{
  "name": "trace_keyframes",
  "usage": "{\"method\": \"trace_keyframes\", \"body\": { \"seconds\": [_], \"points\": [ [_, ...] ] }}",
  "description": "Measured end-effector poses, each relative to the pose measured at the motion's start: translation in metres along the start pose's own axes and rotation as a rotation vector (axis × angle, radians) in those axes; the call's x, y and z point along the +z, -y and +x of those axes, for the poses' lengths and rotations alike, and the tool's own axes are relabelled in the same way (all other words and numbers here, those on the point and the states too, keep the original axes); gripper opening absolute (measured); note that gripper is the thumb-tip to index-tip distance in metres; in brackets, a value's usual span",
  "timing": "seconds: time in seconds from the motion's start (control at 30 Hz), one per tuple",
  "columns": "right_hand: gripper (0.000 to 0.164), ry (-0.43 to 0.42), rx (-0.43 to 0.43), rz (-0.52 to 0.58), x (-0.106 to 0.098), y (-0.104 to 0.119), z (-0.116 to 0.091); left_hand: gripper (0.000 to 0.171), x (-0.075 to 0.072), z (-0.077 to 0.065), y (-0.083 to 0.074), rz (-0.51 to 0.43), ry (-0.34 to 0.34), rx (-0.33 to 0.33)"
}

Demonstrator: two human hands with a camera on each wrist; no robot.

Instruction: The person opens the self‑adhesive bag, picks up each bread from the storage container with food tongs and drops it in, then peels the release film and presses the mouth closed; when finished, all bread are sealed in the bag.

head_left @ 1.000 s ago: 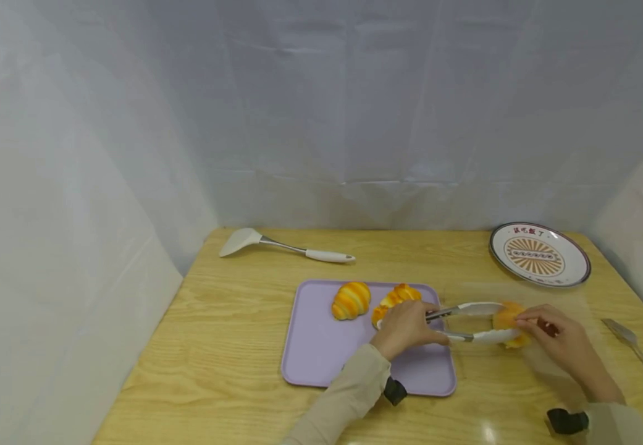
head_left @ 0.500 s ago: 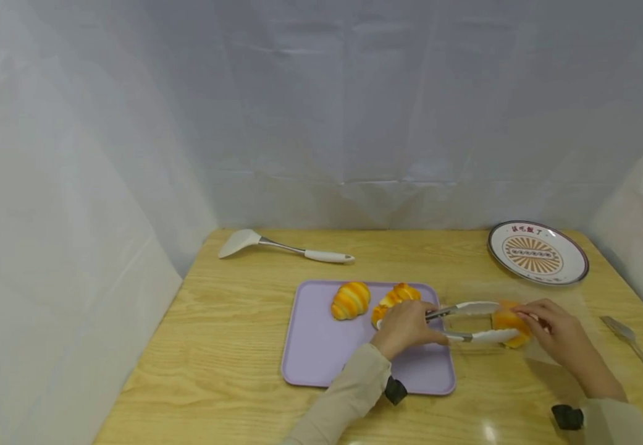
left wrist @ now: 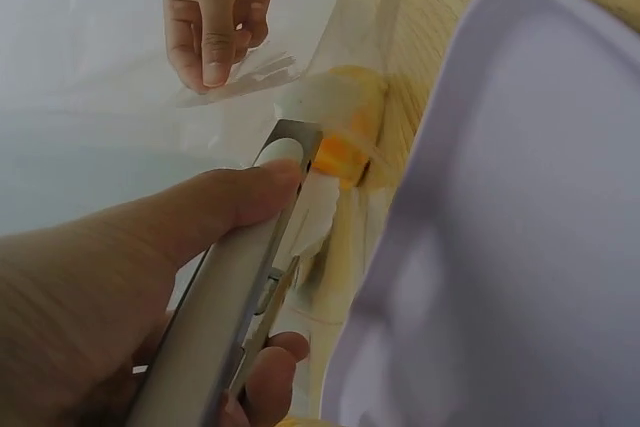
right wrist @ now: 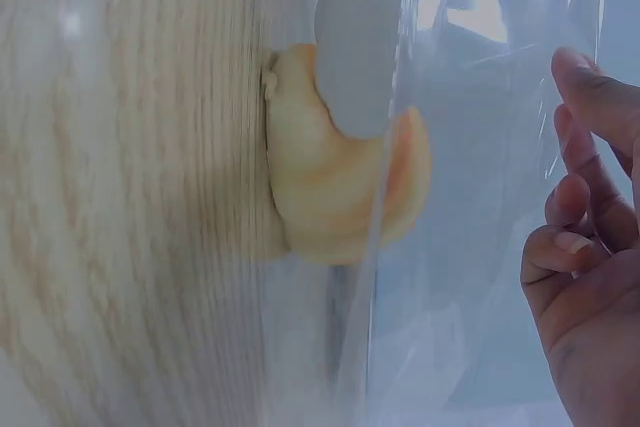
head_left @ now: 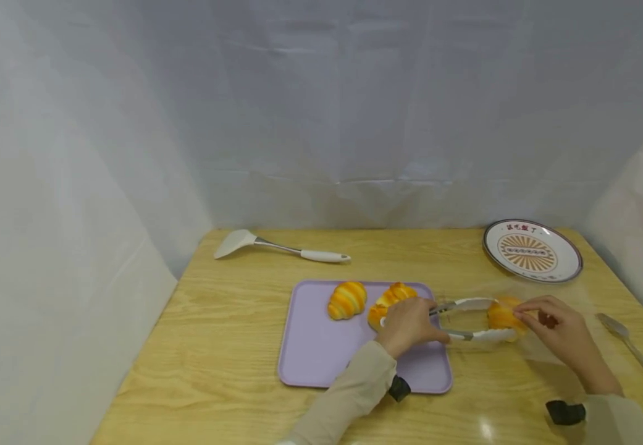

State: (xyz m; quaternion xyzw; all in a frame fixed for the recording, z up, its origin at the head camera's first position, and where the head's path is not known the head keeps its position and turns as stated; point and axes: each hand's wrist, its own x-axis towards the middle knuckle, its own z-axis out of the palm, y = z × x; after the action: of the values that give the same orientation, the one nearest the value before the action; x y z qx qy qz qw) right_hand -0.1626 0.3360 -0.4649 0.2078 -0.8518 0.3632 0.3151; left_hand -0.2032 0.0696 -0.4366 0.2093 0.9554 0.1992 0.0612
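Observation:
My left hand (head_left: 410,327) grips a pair of white-tipped tongs (left wrist: 215,317) above the right side of a lilac tray (head_left: 312,355). The tongs are spread, and their tips reach a golden bread roll (right wrist: 330,177) near the wood surface. Clear plastic, apparently a bag (right wrist: 480,277), covers the roll in the right wrist view. My right hand (head_left: 563,337) pinches the upper edge of this plastic between thumb and fingers, just right of the roll. Two more rolls lie on the tray: a striped one (head_left: 347,300) and another (head_left: 378,314) partly hidden behind my left hand.
At the back left of the wooden table (head_left: 215,327) lies a white-headed spatula (head_left: 282,247). A patterned plate (head_left: 532,250) stands at the back right. A green-handled utensil (head_left: 635,352) lies along the right edge. Pale sheeting (head_left: 327,111) hangs around the table.
The whole head view has shifted slightly. My left hand still holds the tongs at the roll, and my right hand still pinches the plastic, with only small movements.

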Motion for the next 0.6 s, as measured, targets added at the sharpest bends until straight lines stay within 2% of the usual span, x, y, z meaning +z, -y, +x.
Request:
{"method": "trace_keyframes", "body": {
  "seconds": [0.17, 0.37, 0.47, 0.6],
  "points": [
    [0.022, -0.003, 0.099, 0.064, 0.0027, 0.0034, -0.0022, 0.053, 0.0006, 0.0001, 0.0000, -0.014, -0.005, 0.021],
    [0.023, 0.025, 0.194, 0.169, 0.0061, 0.0050, -0.0050, 0.058, -0.0019, 0.0034, 0.0026, -0.069, 0.021, 0.062],
    [0.026, 0.021, 0.159, 0.182, 0.0077, 0.0039, -0.0056, 0.061, -0.0031, 0.0056, 0.0039, -0.079, 0.037, 0.059],
    [0.028, 0.026, 0.041, 0.175, 0.0100, 0.0011, -0.0052, 0.062, -0.0060, 0.0081, 0.0054, -0.069, 0.057, 0.066]
  ]
}}
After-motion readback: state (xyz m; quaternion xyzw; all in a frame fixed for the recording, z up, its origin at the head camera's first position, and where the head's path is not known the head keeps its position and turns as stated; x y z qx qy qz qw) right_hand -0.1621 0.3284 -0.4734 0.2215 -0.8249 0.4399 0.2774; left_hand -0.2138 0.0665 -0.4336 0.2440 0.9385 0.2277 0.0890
